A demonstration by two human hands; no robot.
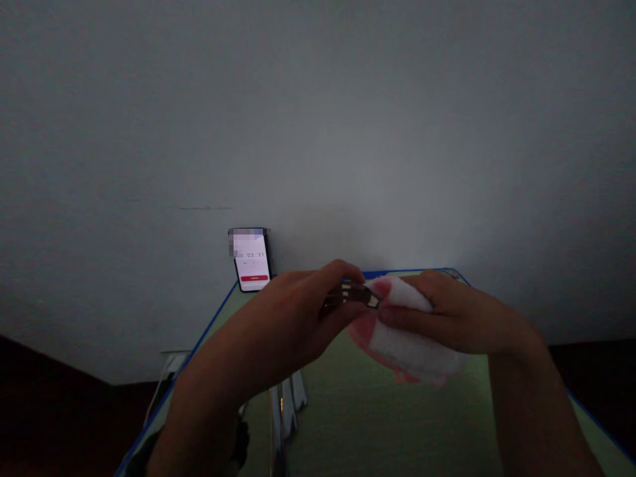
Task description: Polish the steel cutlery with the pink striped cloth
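Note:
My left hand (307, 310) is closed around the tined end of a shiny metal fork (358, 293), thumb below and fingers above. My right hand (450, 315) pinches a white and pink cloth (415, 348), folded over the other end of the fork. Part of the cloth hangs down below my right fingers. Both hands are close together above the far half of the table, and the fork's handle is hidden in the cloth.
A phone (252, 262) showing a timer leans against the grey wall (348, 132). The greenish table (397, 424) has a blue edge. Several long, pale and shiny pieces (288, 411), perhaps cutlery, lie below my left forearm. A white cable (158, 391) hangs at the left.

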